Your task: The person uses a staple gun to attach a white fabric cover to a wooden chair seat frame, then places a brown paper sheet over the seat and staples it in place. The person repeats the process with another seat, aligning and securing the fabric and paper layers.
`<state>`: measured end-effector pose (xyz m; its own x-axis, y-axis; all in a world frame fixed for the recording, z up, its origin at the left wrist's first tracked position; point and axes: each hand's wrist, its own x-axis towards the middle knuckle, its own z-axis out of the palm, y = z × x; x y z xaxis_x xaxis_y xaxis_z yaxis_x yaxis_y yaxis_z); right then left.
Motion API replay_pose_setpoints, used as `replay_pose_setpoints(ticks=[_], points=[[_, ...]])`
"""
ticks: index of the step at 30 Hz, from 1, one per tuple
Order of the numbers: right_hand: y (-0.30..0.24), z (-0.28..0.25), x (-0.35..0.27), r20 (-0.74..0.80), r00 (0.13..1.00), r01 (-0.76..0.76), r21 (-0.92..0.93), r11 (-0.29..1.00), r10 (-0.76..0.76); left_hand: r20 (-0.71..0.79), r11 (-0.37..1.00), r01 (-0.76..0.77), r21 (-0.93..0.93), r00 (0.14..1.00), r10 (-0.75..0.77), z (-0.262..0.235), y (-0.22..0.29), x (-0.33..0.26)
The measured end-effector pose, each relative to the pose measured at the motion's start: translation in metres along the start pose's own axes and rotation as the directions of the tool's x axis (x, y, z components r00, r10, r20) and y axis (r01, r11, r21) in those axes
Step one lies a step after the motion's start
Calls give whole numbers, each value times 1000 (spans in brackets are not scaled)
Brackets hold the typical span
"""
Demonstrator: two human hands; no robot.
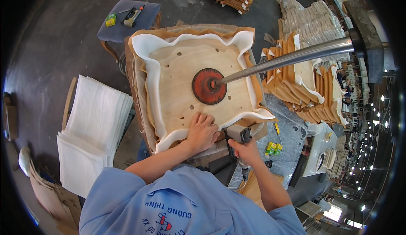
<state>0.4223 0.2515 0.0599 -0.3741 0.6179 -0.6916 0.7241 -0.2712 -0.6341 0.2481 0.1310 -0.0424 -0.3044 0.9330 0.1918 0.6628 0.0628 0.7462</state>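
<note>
Head view looks down on a plywood seat board lying face down on the worktop, filling most of it, with white foam and tan cover fabric folded up over its rim on all sides so the edges can be fastened to the wood. A red round press pad on a steel rod bears on the board's middle, apparently clamping the stack so it cannot shift. At the worktop's near edge the left hand lies flat, fingers together and curled slightly, pressing the folded foam and fabric down onto the board. Just beside it, at the near right corner, the right hand is wrapped tight around the grip of a pneumatic stapler, whose nose points at that held-down edge
</note>
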Motion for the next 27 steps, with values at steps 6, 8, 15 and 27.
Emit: replay_pose_setpoints(ticks=[6,8,15,27], points=[[2,15,-9,2,999,49,27,998,-49,24,1000,-25,-3,999,26,7,-7,2],[6,18,-8,-7,999,50,-1,999,-50,41,1000,-28,3,999,28,6,-7,-1],[18,16,-2,-40,998,44,-54,998,-46,22,1000,0,18,1000,0,-2,-2,-12],[11,31,-7,-45,998,39,-20,999,-40,61,997,33,-69,998,-28,-8,-7,-10]])
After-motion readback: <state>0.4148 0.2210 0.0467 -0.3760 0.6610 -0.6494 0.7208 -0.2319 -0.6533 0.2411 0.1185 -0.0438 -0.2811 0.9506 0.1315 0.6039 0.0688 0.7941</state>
